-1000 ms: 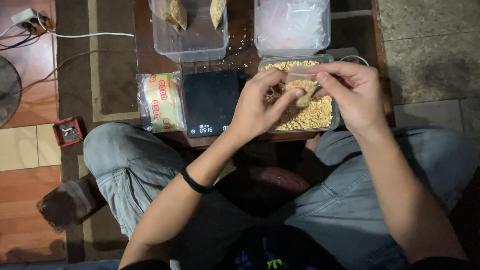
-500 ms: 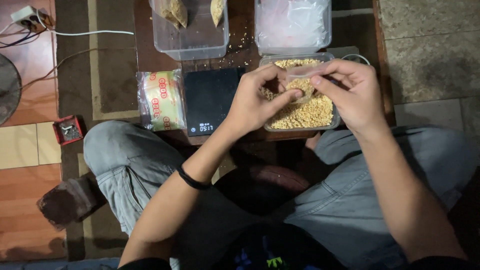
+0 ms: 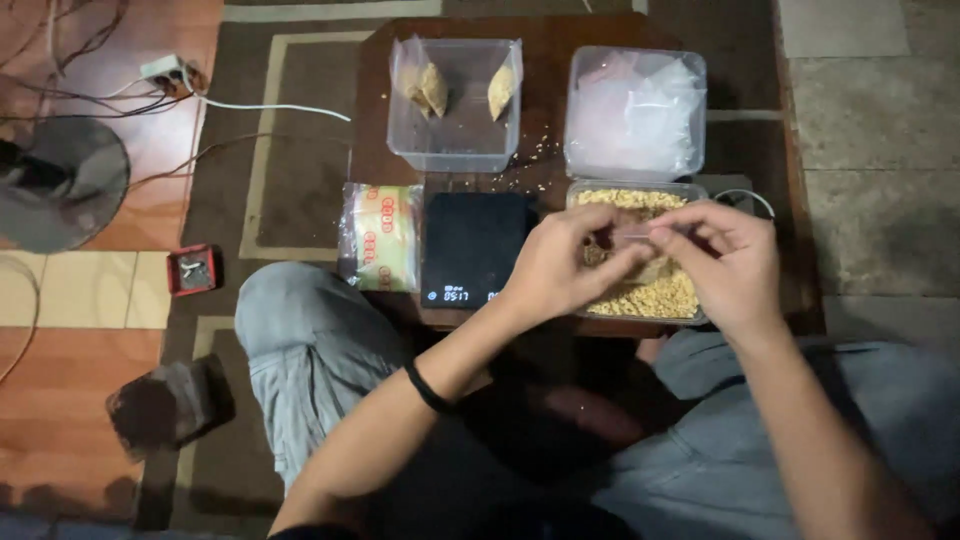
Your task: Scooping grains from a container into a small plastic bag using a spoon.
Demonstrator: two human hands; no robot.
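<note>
Both hands, left hand [image 3: 560, 262] and right hand [image 3: 722, 262], pinch a small clear bag [image 3: 634, 236] between them above the grain tub [image 3: 650, 296].

Left hand [image 3: 562, 262] and right hand [image 3: 722, 262] raised together, fingertips pinched toward each other, nearly meeting. Both forearms extended forward. Black band on left wrist.

- A home, with someone sitting cross-legged on the floor rather than at a workbench.
- A patterned brown rug [image 3: 300, 190] lies over warm floor tiles [image 3: 70, 290].
- A low dark wooden counter [image 3: 550, 40] carries plastic tubs [image 3: 455, 150] and a small digital scale [image 3: 472, 250].
- A standing fan [image 3: 60, 180] and a power strip [image 3: 165, 70] with trailing cables sit at the left.
</note>
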